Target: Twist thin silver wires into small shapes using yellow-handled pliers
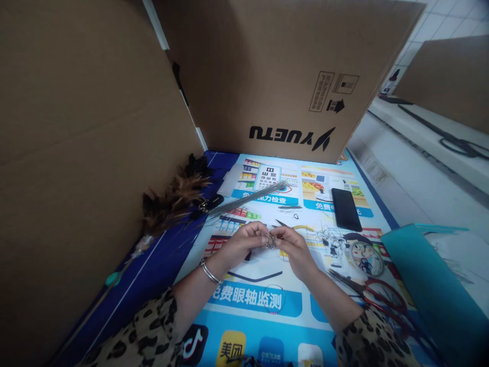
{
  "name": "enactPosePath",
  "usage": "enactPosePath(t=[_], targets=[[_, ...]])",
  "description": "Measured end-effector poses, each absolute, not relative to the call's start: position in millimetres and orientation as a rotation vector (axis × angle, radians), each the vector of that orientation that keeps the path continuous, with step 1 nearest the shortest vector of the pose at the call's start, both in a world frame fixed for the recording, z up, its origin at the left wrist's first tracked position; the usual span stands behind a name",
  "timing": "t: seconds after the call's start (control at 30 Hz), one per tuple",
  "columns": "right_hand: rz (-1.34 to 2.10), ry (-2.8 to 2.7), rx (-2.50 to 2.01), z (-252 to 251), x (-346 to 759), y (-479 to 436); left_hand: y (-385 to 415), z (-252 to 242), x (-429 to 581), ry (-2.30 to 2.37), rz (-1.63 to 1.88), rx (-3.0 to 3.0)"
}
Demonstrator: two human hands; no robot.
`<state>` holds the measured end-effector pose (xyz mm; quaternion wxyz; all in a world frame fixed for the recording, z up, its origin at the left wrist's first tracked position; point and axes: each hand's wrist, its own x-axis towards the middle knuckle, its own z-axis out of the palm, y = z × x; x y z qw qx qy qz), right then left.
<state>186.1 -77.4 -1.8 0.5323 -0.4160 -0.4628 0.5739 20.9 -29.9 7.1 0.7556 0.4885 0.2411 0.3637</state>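
Observation:
My left hand (250,242) and my right hand (292,247) meet above the middle of the printed mat. Both are closed, with thumbs and fingertips pinching a small bent piece of wire (271,241) between them. Its exact shape is partly hidden by the fingers. Just behind my right hand lies a tool with a yellow handle (304,228) and a dark pointed tip, mostly covered. Farther back, a long bundle of thin straight wires (252,198) lies slantwise, with a few short wires (290,207) beside it. A thin ring of wire (274,299) rests nearer to me.
Red-handled scissors (385,295) and a round clear dish (367,258) lie at right, near scattered wire bits (332,239). A black phone (346,209) and a teal box (431,285) are there too. Brown feathers (171,188) lie at left. Cardboard walls (267,76) enclose the back and left.

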Motion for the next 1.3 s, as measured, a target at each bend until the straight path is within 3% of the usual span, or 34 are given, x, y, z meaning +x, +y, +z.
enactPosePath(t=[1.3], targets=[[1.362, -1.091, -0.935, 2.4, 184.9, -77.8, -27.5, 3.1, 20.6, 0.525, 0.869, 0.802]])
